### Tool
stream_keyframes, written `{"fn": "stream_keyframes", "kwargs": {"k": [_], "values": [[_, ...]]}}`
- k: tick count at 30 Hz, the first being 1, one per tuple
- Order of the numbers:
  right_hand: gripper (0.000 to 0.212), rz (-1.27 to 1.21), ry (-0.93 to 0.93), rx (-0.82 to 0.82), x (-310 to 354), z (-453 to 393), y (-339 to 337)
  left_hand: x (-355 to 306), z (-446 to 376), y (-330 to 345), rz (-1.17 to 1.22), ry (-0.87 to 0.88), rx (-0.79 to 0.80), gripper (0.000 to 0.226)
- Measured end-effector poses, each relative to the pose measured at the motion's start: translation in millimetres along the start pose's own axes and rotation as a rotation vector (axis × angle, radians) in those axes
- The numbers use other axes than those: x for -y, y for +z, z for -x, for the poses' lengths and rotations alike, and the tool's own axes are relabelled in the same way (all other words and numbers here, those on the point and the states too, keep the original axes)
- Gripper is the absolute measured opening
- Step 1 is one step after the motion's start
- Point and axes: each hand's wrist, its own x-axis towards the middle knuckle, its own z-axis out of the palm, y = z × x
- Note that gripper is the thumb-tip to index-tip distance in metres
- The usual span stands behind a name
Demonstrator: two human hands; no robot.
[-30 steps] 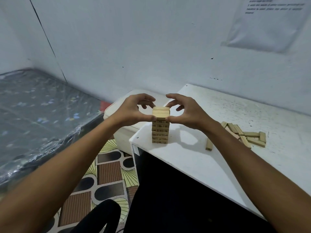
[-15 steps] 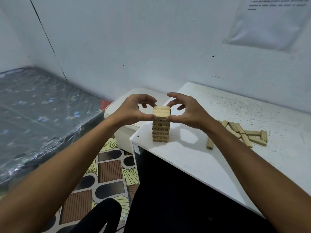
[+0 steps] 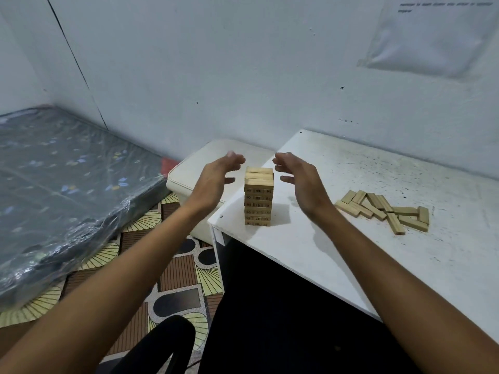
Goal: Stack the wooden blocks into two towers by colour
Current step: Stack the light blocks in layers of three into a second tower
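A tower (image 3: 258,197) of pale wooden blocks is standing upright near the left corner of the white table (image 3: 310,247), its lower blocks showing printed numbers on their ends and its top layer lying flat. The left hand (image 3: 216,176) is hovering just beside the tower on its left, fingers straight and spread, holding nothing and not touching the wood. The right hand (image 3: 302,179) is hovering just beside the tower on its right, fingers likewise extended and relaxed, gripping nothing, with a clear gap between palm and blocks. Both palms are facing the tower from opposite sides. Well apart to the right, a pile (image 3: 383,210) of loose blocks of the same pale wood is lying scattered flat on the table, some touching or overlapping one another. Beyond the table's left corner a cream box (image 3: 189,174) is sitting on the patterned floor (image 3: 172,271), and a plastic-wrapped mattress (image 3: 62,190) is lying at the left. A sheet of paper (image 3: 432,36) is hanging on the wall at upper right.
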Motion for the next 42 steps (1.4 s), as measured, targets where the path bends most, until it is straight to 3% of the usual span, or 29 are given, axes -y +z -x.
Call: {"fn": "stream_keyframes", "kwargs": {"k": [3, 7, 12, 19, 22, 26, 33, 37, 42], "values": [[0.068, -0.116, 0.108, -0.041, -3.1, 17.5, 20.1, 10.5, 13.7, 22.3, 0.154, -0.096, -0.057, 0.076], [0.051, -0.207, 0.132, 0.027, -6.9, 28.2, 28.8, 11.6, 22.8, 46.3, 0.302, -0.164, -0.111, 0.087], [0.057, -0.355, 0.157, 0.051, 8.8, 38.2, 35.8, 2.0, 26.9, 61.0, 0.392, -0.182, -0.146, 0.095], [0.054, -0.391, 0.171, -0.002, -4.3, 24.8, 47.4, -0.7, 26.7, 66.2, 0.428, -0.180, -0.208, 0.069], [0.068, -0.364, 0.177, -0.026, -9.1, 21.7, 51.8, -3.4, 27.6, 66.9, 0.425, -0.184, -0.212, 0.068], [0.072, -0.390, 0.207, -0.035, -7.6, 23.2, 54.3, -6.9, 28.3, 69.9, 0.410, -0.191, -0.203, 0.046], [0.057, -0.394, 0.174, -0.094, -12.5, 20.2, 59.5, -7.6, 29.4, 70.0, 0.422, -0.176, -0.170, 0.042], [0.086, -0.382, 0.188, -0.096, -13.3, 18.3, 65.0, -8.2, 30.5, 69.0, 0.382, -0.177, -0.158, 0.039], [0.091, -0.331, 0.177, -0.080, -12.2, 19.5, 59.7, -10.7, 33.1, 67.3, 0.355, -0.144, -0.171, 0.042]]}}
